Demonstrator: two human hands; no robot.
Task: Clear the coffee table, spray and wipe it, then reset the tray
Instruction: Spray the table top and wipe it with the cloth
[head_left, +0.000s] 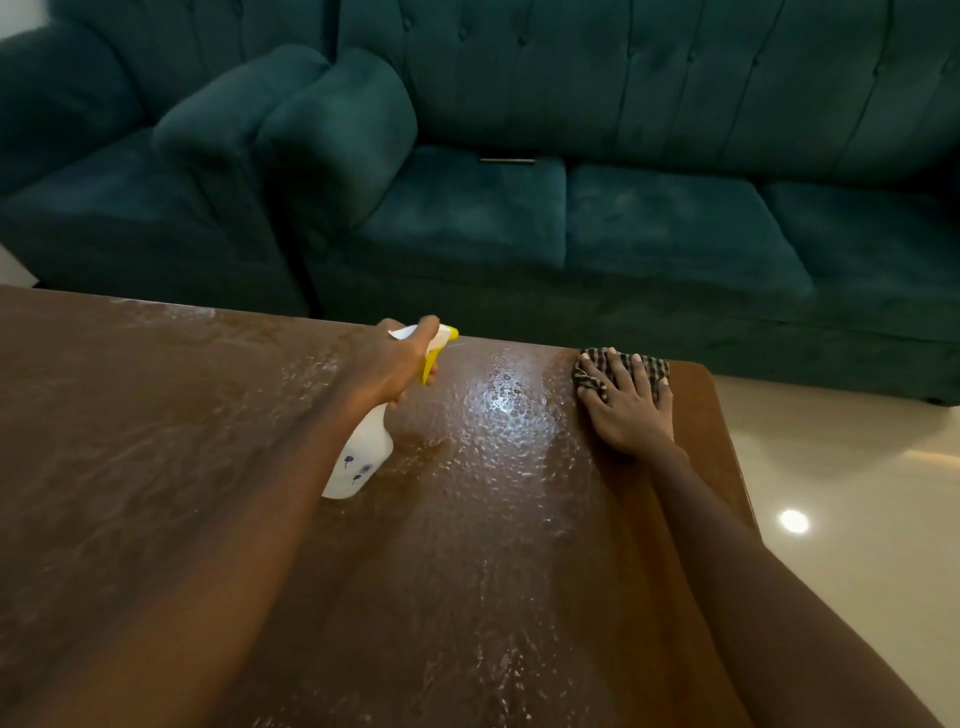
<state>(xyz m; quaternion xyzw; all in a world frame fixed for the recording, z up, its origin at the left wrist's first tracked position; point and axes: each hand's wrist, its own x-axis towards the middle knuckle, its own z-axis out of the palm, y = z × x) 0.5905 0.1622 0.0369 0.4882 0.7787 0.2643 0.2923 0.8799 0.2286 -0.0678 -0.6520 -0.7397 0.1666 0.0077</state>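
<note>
The brown coffee table (182, 467) is glistening with beads of spray across its middle and far side, a ceiling light reflecting off the wet patch. The left hand (395, 364) is gripping the neck of a white spray bottle (363, 457) with a yellow nozzle, fingers curled closed around the trigger, holding it tilted above the tabletop. The right hand (626, 405) is lying flat with fingers spread, pressing a dark checked cloth (649, 366) onto the table near its far right corner, in front of the teal sofa (623, 218).
</note>
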